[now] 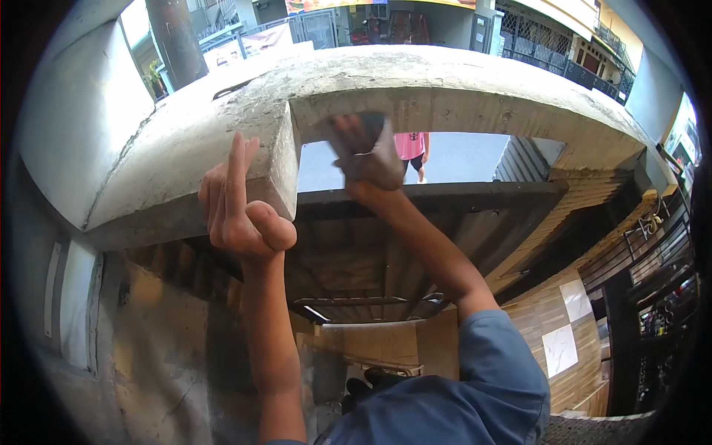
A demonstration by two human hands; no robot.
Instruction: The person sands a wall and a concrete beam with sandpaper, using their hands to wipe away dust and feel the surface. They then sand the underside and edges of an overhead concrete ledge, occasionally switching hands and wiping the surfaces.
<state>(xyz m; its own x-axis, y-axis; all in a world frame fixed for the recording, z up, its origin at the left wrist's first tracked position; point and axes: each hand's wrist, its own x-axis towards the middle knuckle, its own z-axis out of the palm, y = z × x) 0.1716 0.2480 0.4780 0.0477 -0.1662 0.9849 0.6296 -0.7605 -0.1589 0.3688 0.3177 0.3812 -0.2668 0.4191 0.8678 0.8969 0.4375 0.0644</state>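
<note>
My left hand (241, 211) is raised in front of the whitish concrete pillar (278, 174). It holds nothing, its index finger stretched upward, the thumb apart and the other fingers partly bent. To its right, my right hand (363, 159) is blurred by motion beneath the curved concrete beam (475, 107). Its fingers wrap over a dark grey-brown, flat, sheet-like piece (382, 163), whose exact kind I cannot tell. This piece overlaps the opening under the beam, close to the pillar's edge. Below both hands stands a dark metal gate (356, 259).
A person in a pink shirt (409, 144) stands on the street beyond the opening. A small dark strip (232, 90) lies on the ledge top. At lower right are wood-look floor tiles (519, 334) and a dark rack (645, 319). A metal bar (386, 365) lies low near my body.
</note>
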